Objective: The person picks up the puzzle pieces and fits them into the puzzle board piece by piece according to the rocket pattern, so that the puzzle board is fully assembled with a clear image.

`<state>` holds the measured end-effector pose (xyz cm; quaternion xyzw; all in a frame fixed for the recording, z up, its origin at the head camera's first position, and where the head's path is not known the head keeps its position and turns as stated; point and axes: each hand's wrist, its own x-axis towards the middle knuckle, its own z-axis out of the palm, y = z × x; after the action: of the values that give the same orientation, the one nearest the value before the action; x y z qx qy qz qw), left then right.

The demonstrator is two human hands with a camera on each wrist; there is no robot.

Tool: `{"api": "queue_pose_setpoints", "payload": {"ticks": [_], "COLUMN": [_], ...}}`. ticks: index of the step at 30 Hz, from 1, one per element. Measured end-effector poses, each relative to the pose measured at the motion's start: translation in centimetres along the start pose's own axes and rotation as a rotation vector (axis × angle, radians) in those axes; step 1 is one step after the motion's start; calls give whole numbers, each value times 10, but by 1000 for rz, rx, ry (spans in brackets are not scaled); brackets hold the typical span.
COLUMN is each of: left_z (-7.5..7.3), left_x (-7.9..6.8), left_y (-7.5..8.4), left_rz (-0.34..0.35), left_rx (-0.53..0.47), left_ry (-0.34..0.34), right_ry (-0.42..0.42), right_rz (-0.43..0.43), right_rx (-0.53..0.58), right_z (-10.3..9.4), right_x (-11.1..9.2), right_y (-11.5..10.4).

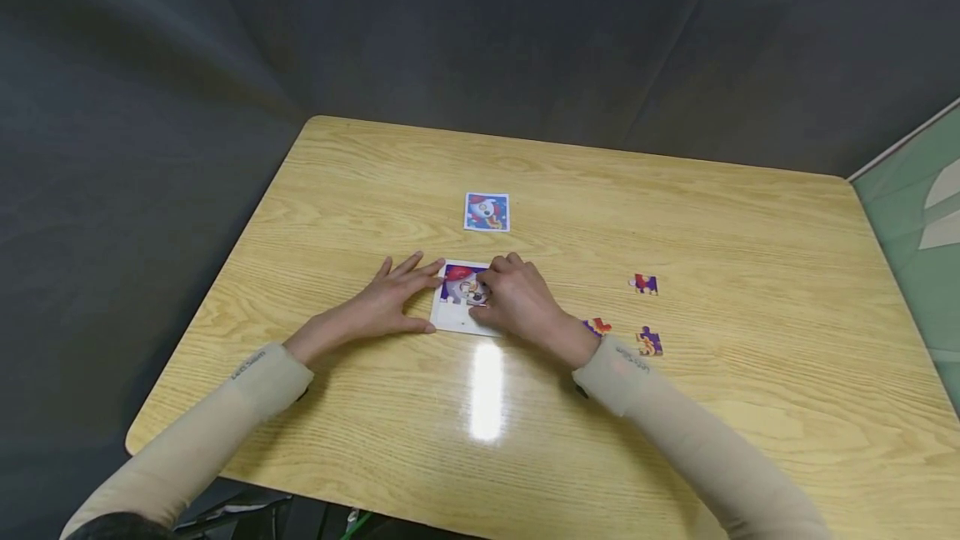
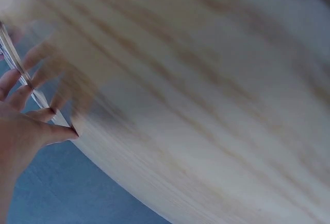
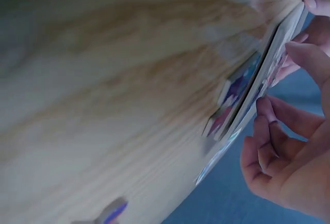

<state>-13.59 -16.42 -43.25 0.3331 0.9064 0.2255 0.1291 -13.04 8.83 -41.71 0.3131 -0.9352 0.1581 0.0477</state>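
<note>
A square jigsaw puzzle tray (image 1: 453, 322) with a white border lies in front of me. Purple, red and grey pieces fill its upper part, and bare white shows along the bottom. My left hand (image 1: 393, 298) rests spread at its left edge, thumb and fingers straight against the border. Over the right side bends my right hand (image 1: 521, 300), with curled fingertips and thumb around a jigsaw puzzle piece (image 1: 477, 297) on the tray. That hand hides the tray's right part. In the right wrist view its thumb (image 3: 307, 56) and fingers meet the puzzle surface.
A picture card (image 1: 487, 212) of the same design lies beyond the tray. To the right are loose pieces: a red and purple one (image 1: 645, 283), a purple and orange one (image 1: 649, 342), and another (image 1: 597, 326) partly behind my right wrist. A dark curtain (image 1: 480, 40) hangs behind the table.
</note>
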Motion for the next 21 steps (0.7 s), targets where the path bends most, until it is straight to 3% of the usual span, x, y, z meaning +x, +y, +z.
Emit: {"api": "queue_pose_setpoints", "payload": {"ticks": [21], "left_z": [1], "left_x": [0], "left_y": [-1], "left_rz": [-2], "left_rx": [-4], "left_ry": [0], "right_ry": [-32], "right_rz": [-7], "right_rx": [-32], "right_z": [3], "right_x": [6], "right_y": [-5]}}
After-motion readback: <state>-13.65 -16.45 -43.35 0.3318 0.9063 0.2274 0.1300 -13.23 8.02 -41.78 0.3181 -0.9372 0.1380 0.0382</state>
